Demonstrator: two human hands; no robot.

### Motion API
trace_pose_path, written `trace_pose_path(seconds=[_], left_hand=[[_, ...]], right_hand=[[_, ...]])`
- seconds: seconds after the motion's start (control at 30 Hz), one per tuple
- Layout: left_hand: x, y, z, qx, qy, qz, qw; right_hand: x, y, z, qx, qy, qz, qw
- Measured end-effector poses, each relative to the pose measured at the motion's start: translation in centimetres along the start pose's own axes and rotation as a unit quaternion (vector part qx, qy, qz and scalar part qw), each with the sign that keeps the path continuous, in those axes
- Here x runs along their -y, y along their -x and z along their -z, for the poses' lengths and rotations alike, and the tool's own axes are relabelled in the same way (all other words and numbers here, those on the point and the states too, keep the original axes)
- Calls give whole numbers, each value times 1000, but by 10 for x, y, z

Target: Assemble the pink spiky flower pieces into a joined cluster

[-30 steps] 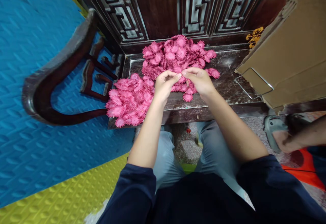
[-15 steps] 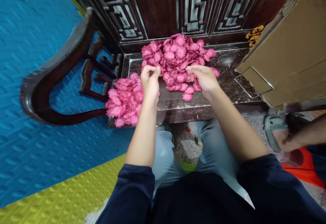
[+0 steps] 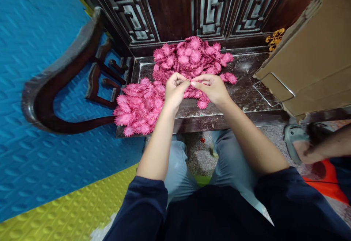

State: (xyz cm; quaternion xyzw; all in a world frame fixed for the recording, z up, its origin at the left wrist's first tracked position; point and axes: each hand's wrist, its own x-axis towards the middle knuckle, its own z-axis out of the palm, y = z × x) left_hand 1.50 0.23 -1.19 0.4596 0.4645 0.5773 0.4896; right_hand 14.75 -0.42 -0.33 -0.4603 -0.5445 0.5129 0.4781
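Pink paper flowers lie in two heaps on a dark wooden seat [image 3: 246,87]: a large pile [image 3: 192,56] at the back and a smaller pile [image 3: 137,107] at the front left corner. My left hand [image 3: 175,91] and my right hand [image 3: 212,87] meet fingertip to fingertip just in front of the large pile. Both are closed in a pinch on a pink flower [image 3: 189,84], mostly hidden by the fingers. A single flower [image 3: 202,104] lies on the seat below my right hand.
A curved wooden armrest [image 3: 55,84] juts out to the left over blue and yellow foam mats [image 3: 35,160]. A cardboard box [image 3: 315,58] stands on the seat at the right. Another person's foot in a sandal [image 3: 298,142] shows at the far right. Carved panels [image 3: 208,7] rise behind.
Half a second ago my left hand was over the left pile and my right hand in the large pile. Both have come back together at the middle in a pinch.
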Motion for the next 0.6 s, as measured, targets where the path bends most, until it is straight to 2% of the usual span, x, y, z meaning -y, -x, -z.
trace_pose_path(seconds=[0.13,0.37,0.5,0.6], left_hand=[[-1,-2,3,27,8,11,1000],[4,-2,4,41,-40,-6,998],[8,-2,4,37,-67,-32,997],[12,-6,8,9,-83,-66,994]], right_hand=[[3,1,2,11,17,-11,1000],[-5,-4,3,-19,30,42,998],[-7,-6,1,-64,40,45,996],[-8,-10,5,-124,44,44,990]])
